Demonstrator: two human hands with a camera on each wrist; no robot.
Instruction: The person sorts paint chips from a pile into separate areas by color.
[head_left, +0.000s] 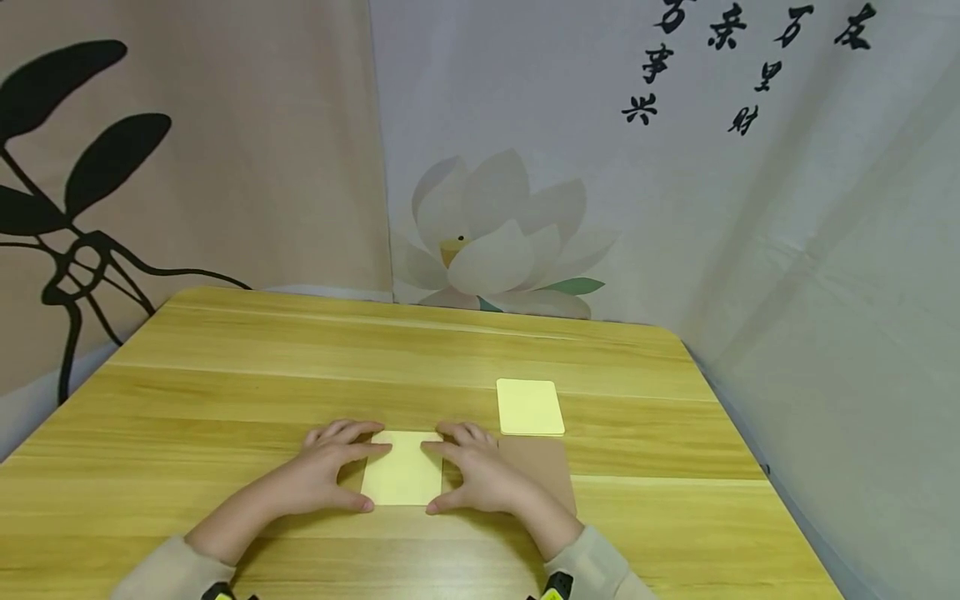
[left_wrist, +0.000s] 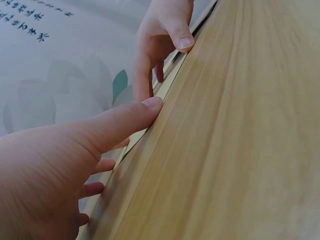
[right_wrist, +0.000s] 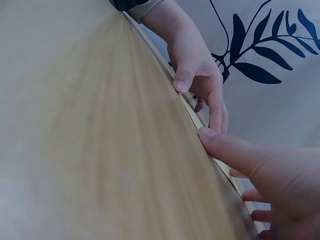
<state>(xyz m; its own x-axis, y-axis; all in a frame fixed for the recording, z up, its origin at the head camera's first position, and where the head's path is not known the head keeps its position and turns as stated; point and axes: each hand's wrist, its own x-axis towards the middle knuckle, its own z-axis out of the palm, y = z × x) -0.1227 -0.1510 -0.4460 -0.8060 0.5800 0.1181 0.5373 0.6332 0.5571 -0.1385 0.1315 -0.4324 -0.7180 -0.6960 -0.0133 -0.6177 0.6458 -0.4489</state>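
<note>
A pale yellow square card point(head_left: 405, 471) lies low at the table's near middle, between the two hands. My left hand point(head_left: 326, 471) holds its left side, thumb at the near left corner and index finger over the far left corner. On the opposite side my right hand point(head_left: 480, 471) holds it the same way, thumb at the near right corner. Seen edge-on in the left wrist view, the card point(left_wrist: 172, 80) is a thin strip touched by both thumbs. The right wrist view also shows the card point(right_wrist: 192, 114) as a thin strip. The card's underside is hidden.
Farther back on the right lies a second pale yellow card point(head_left: 530, 407). A brown square point(head_left: 543, 467) lies just nearer, partly covered by the right hand and forearm. The wooden table point(head_left: 337, 358) meets a curtain point(head_left: 300, 167) printed with plants and writing.
</note>
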